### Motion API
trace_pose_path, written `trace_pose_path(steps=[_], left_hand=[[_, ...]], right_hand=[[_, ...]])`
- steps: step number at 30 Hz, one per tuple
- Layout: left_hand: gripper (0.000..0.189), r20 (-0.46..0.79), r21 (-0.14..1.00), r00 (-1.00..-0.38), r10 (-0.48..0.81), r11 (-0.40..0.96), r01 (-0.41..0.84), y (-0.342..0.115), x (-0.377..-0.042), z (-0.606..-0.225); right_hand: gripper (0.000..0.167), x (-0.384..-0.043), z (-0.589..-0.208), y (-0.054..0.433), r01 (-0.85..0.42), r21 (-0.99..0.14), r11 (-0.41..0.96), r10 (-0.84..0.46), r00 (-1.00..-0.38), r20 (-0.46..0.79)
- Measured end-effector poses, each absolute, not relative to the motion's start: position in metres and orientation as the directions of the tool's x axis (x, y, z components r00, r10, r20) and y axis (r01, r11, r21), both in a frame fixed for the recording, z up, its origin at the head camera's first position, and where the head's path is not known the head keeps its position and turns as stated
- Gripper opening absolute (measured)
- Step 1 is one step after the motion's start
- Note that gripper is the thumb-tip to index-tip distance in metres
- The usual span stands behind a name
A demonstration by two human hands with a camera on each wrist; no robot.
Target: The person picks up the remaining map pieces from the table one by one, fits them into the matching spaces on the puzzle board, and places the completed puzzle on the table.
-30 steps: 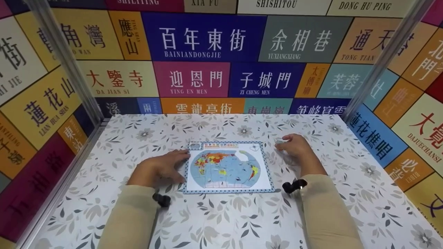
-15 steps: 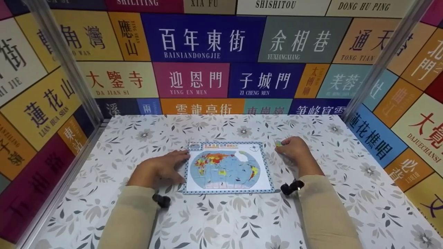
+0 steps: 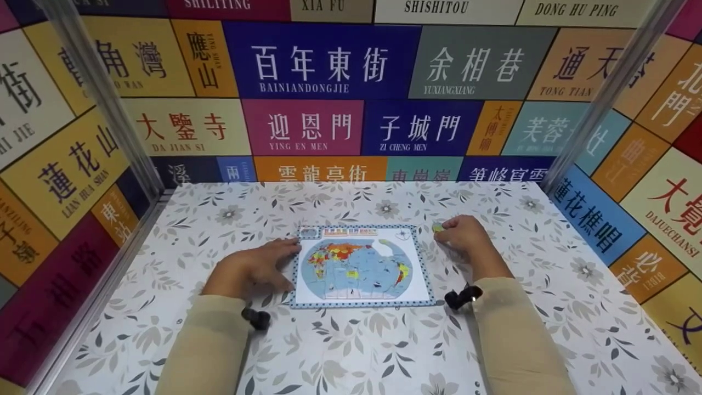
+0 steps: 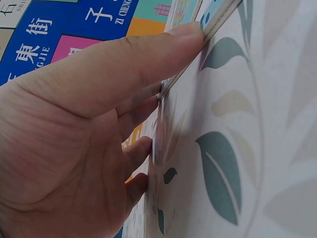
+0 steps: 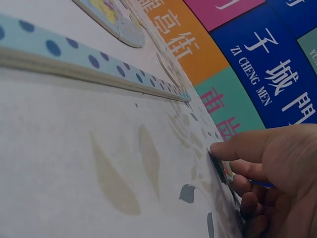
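A world-map puzzle board point(image 3: 362, 266) is seen lying flat near the middle of the desk point(image 3: 351, 351), w/ one gap in the map at its upper right. A small loose puzzle piece point(image 3: 437, 227) sits on the desk just beside the board's far right corner.

Handling, as judged: the piece looks thin, light and stiff, prob. card or wood, so it is best taken by its edges w/ thumb and fingertip; lying flat, it may need to be tipped up or slid first. The board looks rigid and low, likely to skate on the smooth floral cover unless steadied.

The left hand point(image 3: 249, 270) is laid against the board's left edge, fingers spread and fairly straight, thumb tip point(image 4: 190, 34) pressed to the rim; nothing is gripped. The right hand point(image 3: 463, 237) is curled at the piece, thumb point(image 5: 233, 148) and fingers seemingly pinching it – the contact is partly hidden in the right wrist view
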State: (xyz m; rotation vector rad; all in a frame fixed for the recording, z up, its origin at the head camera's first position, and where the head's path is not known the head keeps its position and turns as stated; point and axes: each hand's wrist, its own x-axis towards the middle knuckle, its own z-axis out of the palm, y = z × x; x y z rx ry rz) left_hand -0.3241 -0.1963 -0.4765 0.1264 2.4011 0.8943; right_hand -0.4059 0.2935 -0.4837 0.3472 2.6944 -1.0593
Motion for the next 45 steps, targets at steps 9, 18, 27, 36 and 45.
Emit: trace_pose_path(steps=[9, 18, 27, 36, 45], left_hand=[[0.107, -0.481, 0.612, -0.834, 0.27, 0.785, -0.098, -0.196, -0.325, -0.475], [0.106, -0.48, 0.63, -0.836, 0.266, 0.768, -0.118, -0.196, -0.322, -0.474], [0.107, -0.499, 0.65, -0.828, 0.256, 0.742, -0.162, -0.196, -0.321, -0.472], [0.108, -0.502, 0.661, -0.828, 0.25, 0.728, -0.181, -0.195, -0.32, -0.473], [0.107, -0.493, 0.654, -0.83, 0.26, 0.74, -0.157, -0.196, -0.32, -0.472]], right_hand=[[0.054, -0.398, -0.465, 0.273, 0.27, -0.7, 0.661, 0.077, -0.953, -0.294], [0.052, -0.394, -0.453, 0.247, 0.147, -0.699, 0.7, -0.039, -0.969, -0.243], [0.045, -0.385, -0.45, 0.217, 0.072, -0.701, 0.71, -0.115, -0.97, -0.216], [0.04, -0.377, -0.451, 0.197, -0.002, -0.688, 0.726, -0.175, -0.968, -0.182], [0.04, -0.375, -0.458, 0.187, -0.022, -0.67, 0.742, -0.199, -0.962, -0.188]])
